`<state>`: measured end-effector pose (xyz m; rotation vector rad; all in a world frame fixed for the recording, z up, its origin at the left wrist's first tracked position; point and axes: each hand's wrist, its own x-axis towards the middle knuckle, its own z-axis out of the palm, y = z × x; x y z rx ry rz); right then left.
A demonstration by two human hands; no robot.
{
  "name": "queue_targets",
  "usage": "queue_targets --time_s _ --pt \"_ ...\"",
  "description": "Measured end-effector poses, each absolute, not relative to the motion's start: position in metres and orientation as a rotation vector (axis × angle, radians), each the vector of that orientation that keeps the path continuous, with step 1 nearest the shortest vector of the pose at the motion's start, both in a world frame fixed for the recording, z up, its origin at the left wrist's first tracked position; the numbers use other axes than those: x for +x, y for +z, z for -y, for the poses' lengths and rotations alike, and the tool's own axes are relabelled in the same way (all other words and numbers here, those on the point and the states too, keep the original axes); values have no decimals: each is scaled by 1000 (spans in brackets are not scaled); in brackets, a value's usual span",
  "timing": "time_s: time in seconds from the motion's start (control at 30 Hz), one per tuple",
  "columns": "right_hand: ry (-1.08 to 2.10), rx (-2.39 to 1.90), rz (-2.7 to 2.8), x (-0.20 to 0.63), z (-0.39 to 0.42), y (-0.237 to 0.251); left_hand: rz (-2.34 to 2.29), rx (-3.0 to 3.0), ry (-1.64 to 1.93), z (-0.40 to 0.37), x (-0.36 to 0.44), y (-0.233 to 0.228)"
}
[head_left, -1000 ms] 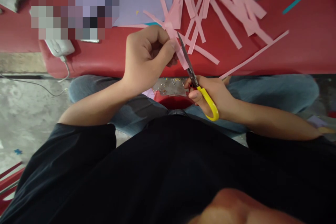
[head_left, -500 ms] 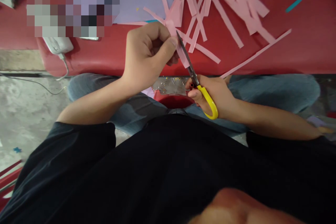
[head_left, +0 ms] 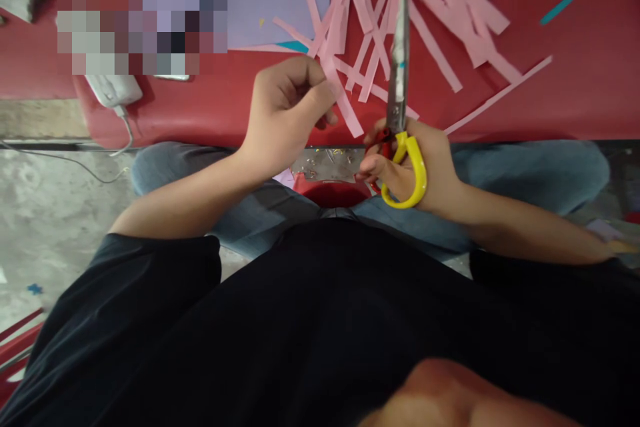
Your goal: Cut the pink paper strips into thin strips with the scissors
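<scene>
At the left edge of the frame a white charger [head_left: 114, 89] is lying on the red table [head_left: 575, 80]. Left of centre, the left hand [head_left: 285, 113] is pinching a pink paper strip [head_left: 345, 103] between thumb and fingers. Right of centre, the right hand [head_left: 415, 167] is gripping the yellow-handled scissors [head_left: 400, 113], blades pointing up over the loose pink strips [head_left: 440, 7] in the upper right.

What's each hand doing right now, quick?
Left hand: closed, pinching a pink paper strip.
Right hand: closed on the yellow-handled scissors, blades pointing away.
</scene>
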<state>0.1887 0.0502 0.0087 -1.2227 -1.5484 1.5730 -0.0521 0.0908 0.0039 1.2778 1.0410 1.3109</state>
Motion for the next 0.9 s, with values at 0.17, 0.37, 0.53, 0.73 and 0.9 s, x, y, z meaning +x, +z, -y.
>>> queue_targets --time_s 0.17,0.37,0.53,0.73,0.9 --pt "1606 -1262 1307 179 -57 27 -1134 1303 1189 -74 -39 1" --pt "1566 -1302 1358 174 -57 35 -1100 1216 1132 -61 -29 -4" --pt "1586 -1269 1358 176 -52 28 -1060 1075 1082 -58 -29 -8" --pt "1669 -1229 1409 178 -44 21 -1104 1001 1106 -68 -32 -13" --pt "1767 -1185 1378 182 -46 14 -1038 1065 1263 -84 -43 -17"
